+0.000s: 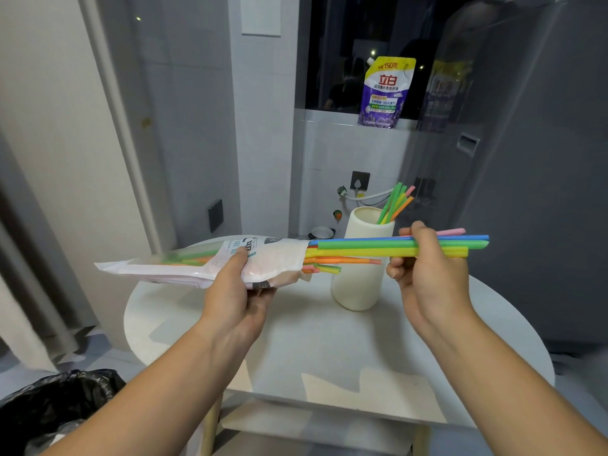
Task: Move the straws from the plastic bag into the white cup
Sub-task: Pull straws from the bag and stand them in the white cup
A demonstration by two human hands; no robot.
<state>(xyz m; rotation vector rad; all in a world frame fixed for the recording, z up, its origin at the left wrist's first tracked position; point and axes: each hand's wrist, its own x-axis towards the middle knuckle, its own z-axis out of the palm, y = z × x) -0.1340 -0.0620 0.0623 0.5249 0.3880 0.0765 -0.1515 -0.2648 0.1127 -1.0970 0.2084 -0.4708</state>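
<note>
Straws (362, 246) of bright coloured plastic stick out at three o'clock from the white-printed plastic bag (283, 261), which the left hand (237, 291) grips. The right hand (427, 274) pinches them near their tips. The tall white cup (358, 284), nine o'clock of that hand, holds more.

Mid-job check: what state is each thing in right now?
plastic bag: held level by left hand, mouth open.
bundle of straws: partly out of the bag, gripped by right hand.
white cup: upright on table, holding other straws.
detergent pouch: standing upright.
</note>
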